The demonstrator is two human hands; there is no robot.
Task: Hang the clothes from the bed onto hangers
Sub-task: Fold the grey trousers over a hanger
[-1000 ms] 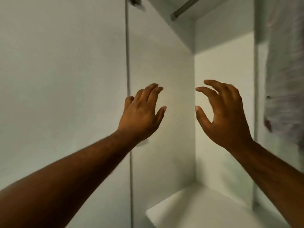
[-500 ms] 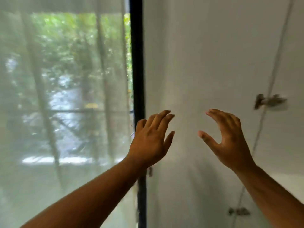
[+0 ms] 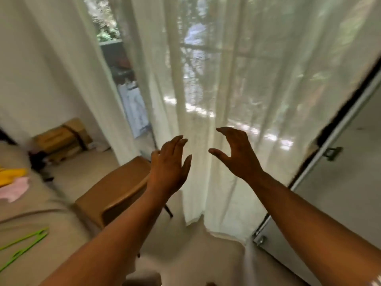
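My left hand [image 3: 168, 169] and my right hand [image 3: 237, 153] are both raised in front of me, fingers apart, holding nothing. Far to the left lies the bed [image 3: 24, 219] with a beige cover. On it a yellow garment [image 3: 11, 175] and a pink garment [image 3: 14, 189] lie at the left edge of the view. A green hanger [image 3: 22, 242] rests flat on the bed nearer to me. Both hands are well to the right of the bed and touch none of these.
A brown chair [image 3: 111, 193] stands between the bed and the sheer white curtain [image 3: 216, 79]. The white wardrobe door [image 3: 340, 193] with a hinge is at the right. Cardboard boxes [image 3: 61, 137] sit on the floor by the far wall.
The view has swung left and down, from the wardrobe interior past the window to the curtain, chair and bed. Both hands stay raised and open in the same pose.
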